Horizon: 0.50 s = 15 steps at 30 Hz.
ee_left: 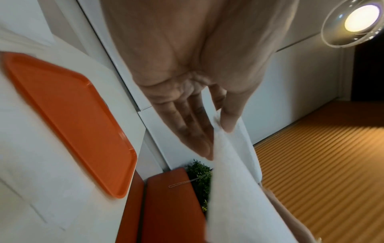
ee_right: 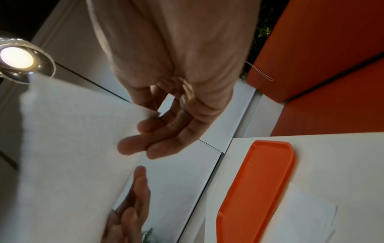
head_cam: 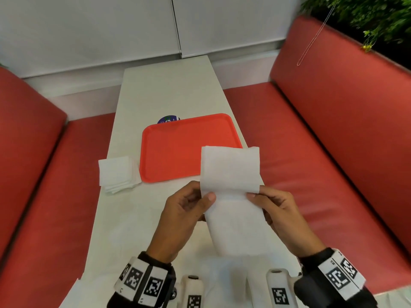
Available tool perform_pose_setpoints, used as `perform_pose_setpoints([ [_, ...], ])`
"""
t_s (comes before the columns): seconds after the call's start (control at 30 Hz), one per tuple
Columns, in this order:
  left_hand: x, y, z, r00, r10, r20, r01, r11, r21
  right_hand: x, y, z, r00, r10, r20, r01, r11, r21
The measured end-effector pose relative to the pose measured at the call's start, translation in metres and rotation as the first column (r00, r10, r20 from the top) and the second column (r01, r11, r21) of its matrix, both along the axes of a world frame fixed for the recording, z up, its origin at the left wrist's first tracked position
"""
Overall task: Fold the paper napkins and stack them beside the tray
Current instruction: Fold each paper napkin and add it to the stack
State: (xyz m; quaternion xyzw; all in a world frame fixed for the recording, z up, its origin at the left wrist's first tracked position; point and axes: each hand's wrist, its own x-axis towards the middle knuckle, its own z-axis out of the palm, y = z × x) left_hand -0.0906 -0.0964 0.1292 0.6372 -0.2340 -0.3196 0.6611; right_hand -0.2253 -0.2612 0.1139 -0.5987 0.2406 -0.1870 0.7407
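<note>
A white paper napkin (head_cam: 231, 174) is held up in the air above the table's near half, bent over along a fold line between my two hands. My left hand (head_cam: 205, 197) pinches its left edge between thumb and fingers. My right hand (head_cam: 253, 194) pinches its right edge the same way. The left wrist view shows the thumb pressed on the napkin (ee_left: 232, 164). In the right wrist view the fingers lie behind the napkin (ee_right: 72, 148). An orange tray (head_cam: 178, 152) lies flat on the white table (head_cam: 138, 218). A stack of folded napkins (head_cam: 117, 173) sits left of the tray.
Red padded benches (head_cam: 333, 152) run along both sides of the narrow table. A round blue sticker (head_cam: 169, 119) peeks out behind the tray. White cylinders with black markers (head_cam: 193, 292) stand at the table's near edge. Green plants (head_cam: 367, 18) grow at the far right.
</note>
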Motion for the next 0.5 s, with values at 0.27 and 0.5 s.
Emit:
perform_pose_setpoints([
  [0.27,-0.0024,0.0042,-0.0073,0.989,-0.027,0.148,0.04,0.996,-0.084,-0.0027,0.0028,-0.0006,0.996,0.058,0.068,-0.065,0.993,0.103],
  [0.5,-0.0067,0.0059,0.0004,0.999,-0.01,0.049,0.013,0.999,-0.045,-0.002,0.003,0.0055,0.995,0.055,0.089,-0.059,0.998,0.037],
])
